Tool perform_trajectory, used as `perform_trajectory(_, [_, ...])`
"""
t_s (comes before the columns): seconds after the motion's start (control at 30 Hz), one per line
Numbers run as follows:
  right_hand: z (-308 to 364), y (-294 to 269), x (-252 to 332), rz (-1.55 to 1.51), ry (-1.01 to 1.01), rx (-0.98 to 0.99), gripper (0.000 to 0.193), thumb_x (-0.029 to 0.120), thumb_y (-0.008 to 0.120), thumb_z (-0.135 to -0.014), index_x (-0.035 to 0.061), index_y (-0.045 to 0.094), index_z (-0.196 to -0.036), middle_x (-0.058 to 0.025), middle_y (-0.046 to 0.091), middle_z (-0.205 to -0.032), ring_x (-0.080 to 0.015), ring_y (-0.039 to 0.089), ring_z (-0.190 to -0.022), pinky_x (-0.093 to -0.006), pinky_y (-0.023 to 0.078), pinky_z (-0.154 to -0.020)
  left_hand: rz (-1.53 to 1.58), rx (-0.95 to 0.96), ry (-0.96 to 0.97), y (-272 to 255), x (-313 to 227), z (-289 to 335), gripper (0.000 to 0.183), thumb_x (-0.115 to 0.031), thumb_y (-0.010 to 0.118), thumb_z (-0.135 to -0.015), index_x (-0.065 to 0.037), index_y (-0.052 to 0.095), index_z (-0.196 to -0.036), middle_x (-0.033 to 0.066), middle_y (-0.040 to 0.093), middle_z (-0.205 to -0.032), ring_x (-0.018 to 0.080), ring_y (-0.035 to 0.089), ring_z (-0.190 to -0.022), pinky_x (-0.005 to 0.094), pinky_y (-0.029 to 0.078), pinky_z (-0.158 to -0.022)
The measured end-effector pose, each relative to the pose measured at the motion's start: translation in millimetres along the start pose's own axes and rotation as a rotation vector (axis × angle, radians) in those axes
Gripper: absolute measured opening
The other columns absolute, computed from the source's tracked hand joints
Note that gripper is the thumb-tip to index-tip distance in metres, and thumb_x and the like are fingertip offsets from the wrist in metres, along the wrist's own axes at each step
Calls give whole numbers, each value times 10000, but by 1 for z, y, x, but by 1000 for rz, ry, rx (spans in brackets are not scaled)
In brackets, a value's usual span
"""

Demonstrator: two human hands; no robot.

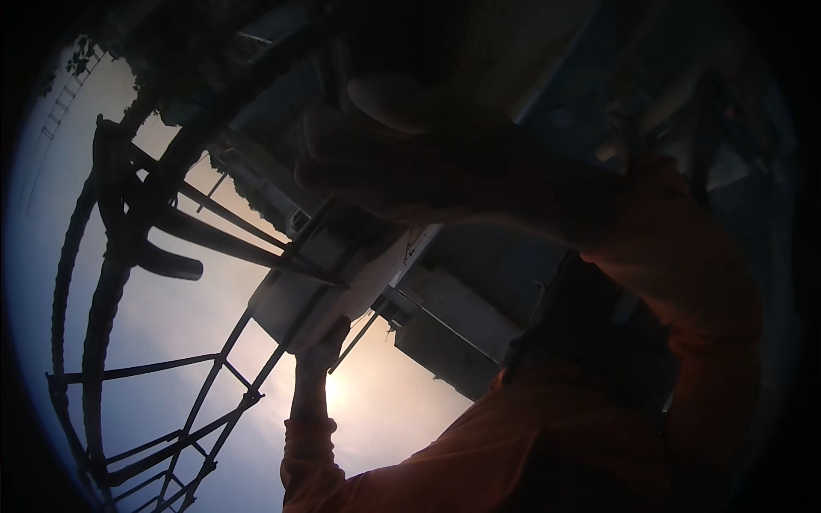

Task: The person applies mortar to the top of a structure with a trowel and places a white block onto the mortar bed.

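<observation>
My left hand (321, 344), a dark silhouette at the end of an orange sleeve, meets the lower edge of a pale flat board (372, 278). It appears to grip that edge, though its separate fingers are lost in shadow. My right arm, also in an orange sleeve (684, 282), bends in from the right. Close to the camera, my right hand (376, 167) reaches left across the picture above the board. Its thumb and fingertips show faintly; whether they hold anything is too dark to make out.
Dark metal bars with a thick twisted rod (98, 316) stand at the left, including a short rounded stub (171, 261). A lattice of thin bars (205, 419) runs below. Grey box-like structures (453, 342) lie right of the board. Bright sky and low sun glare behind.
</observation>
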State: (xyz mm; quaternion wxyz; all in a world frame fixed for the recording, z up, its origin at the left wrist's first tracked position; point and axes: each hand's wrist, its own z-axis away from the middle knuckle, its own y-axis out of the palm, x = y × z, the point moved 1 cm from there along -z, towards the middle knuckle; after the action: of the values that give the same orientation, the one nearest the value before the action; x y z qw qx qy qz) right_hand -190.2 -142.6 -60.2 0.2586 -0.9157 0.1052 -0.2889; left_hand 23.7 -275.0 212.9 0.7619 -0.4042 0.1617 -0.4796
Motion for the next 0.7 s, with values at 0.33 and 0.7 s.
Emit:
perform_trajectory(0.33, [-13,-23,-16,-167,-58,106,358,251,650,-800,114,558,-1118,-36,546,-1056,-162,532,-1066,-411,381,-972,55,11,-141,-6,-24,-18,371,-77,772,-722,16,666,-1065,159,680,-1056,276,672,-955,388,535,-834])
perform_trajectory(0.7, [-24,-54,-13,-217,-3,403,518,402,706,-737,79,575,-1121,-70,547,-1115,-240,492,-1175,-538,397,-870,125,-199,-257,-7,-35,-27,966,-164,804,-591,-4,270,-1380,252,461,-1278,411,500,-1181,499,445,-953])
